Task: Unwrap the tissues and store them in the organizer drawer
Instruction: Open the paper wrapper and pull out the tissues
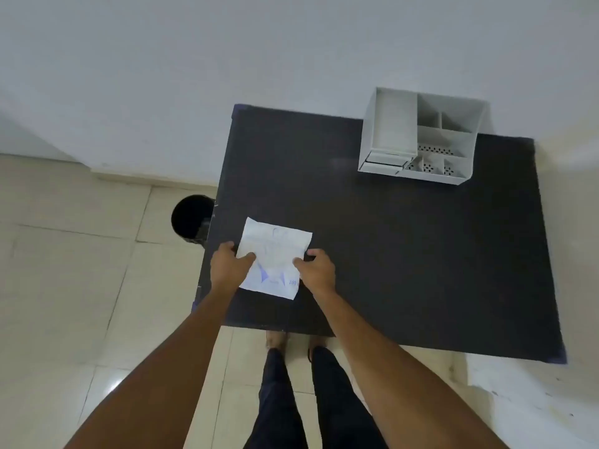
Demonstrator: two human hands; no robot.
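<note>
A white pack of tissues [275,254] in a plastic wrapper with blue print lies near the left front corner of the dark table [405,254]. My left hand [228,268] grips its left edge, thumb on top. My right hand [316,270] grips its right edge in the same way. A white desk organizer [421,137] stands at the far right of the table, against the wall. It has several open compartments on top and small drawers [384,163] at its lower left, which look slightly pulled out.
A black round bin [191,218] stands on the tiled floor just left of the table. A white wall runs behind the table. My legs and feet [291,345] are at the table's front edge.
</note>
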